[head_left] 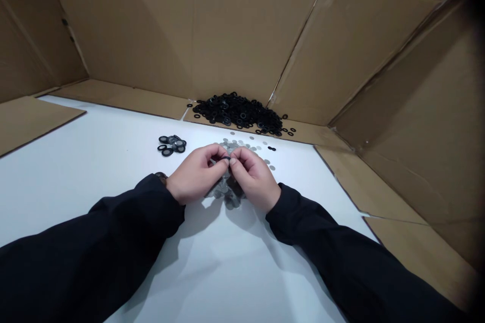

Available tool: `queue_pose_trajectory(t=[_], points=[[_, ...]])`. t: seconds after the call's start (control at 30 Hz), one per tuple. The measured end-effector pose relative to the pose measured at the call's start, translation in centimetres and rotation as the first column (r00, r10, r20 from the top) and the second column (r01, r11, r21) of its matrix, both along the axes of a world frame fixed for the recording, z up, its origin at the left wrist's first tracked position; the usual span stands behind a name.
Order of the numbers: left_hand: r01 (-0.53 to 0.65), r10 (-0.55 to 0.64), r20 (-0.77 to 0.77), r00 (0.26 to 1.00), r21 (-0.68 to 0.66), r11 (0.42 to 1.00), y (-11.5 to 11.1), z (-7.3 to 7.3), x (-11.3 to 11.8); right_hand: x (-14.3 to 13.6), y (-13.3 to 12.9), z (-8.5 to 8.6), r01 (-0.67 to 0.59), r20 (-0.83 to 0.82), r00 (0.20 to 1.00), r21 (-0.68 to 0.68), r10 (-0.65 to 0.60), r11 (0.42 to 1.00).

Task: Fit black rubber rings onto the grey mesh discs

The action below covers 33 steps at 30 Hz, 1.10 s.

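My left hand [199, 170] and my right hand [254, 174] meet at the middle of the white table, thumbs and fingertips pinched together on a small black ring [227, 158]. Only a dark sliver of that ring shows between the fingers. Beneath and around both hands lies a spread of small grey discs [232, 202], partly hidden by the hands. To the left of my left hand sits a small group of black rings with grey discs in them [167, 152].
A large heap of black rings [242, 111] rests on a cardboard strip against the back cardboard wall [242, 25]. Two small black rings [272, 148] lie on the white table [227, 272] right of the discs. Cardboard walls stand left and right.
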State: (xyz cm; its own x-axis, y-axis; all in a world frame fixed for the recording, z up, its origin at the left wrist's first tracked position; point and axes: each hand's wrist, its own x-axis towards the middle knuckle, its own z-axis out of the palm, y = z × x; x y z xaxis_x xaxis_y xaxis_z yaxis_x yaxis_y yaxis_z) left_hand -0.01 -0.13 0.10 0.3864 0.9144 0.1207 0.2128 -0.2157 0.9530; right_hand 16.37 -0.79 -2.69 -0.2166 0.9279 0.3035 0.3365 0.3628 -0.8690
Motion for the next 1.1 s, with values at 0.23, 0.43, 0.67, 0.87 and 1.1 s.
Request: queue_pose_trajectory(t=[0.23, 0.43, 0.67, 0.87, 1.1], points=[[-0.023, 0.037, -0.134, 0.990, 0.104, 0.994, 0.04, 0.16, -0.13, -0.11, -0.11, 0.12, 0.017, 0.048, 0.999, 0.072, -0.021, 0.997], [-0.041, 0.082, -0.179, 0.981, 0.224, 0.974, 0.10, 0.23, -0.21, -0.21, -0.09, 0.31, 0.025, 0.021, 0.999, 0.046, -0.026, 0.999], [-0.033, 0.075, -0.196, 0.978, 0.206, 0.978, 0.20, -0.06, -0.01, -0.25, 0.02, -0.18, 0.042, -0.061, 0.997, 0.013, -0.041, 0.999], [0.006, 0.022, -0.161, 0.987, 0.173, 0.985, 0.31, -0.34, 0.00, -0.20, 0.02, -0.03, 0.037, -0.040, 0.999, 0.039, -0.035, 0.999], [-0.033, 0.034, -0.043, 0.998, 0.025, 0.999, 0.06, 0.08, 0.01, -0.07, -0.03, -0.17, 0.040, 0.000, 0.999, 0.063, -0.040, 0.997]])
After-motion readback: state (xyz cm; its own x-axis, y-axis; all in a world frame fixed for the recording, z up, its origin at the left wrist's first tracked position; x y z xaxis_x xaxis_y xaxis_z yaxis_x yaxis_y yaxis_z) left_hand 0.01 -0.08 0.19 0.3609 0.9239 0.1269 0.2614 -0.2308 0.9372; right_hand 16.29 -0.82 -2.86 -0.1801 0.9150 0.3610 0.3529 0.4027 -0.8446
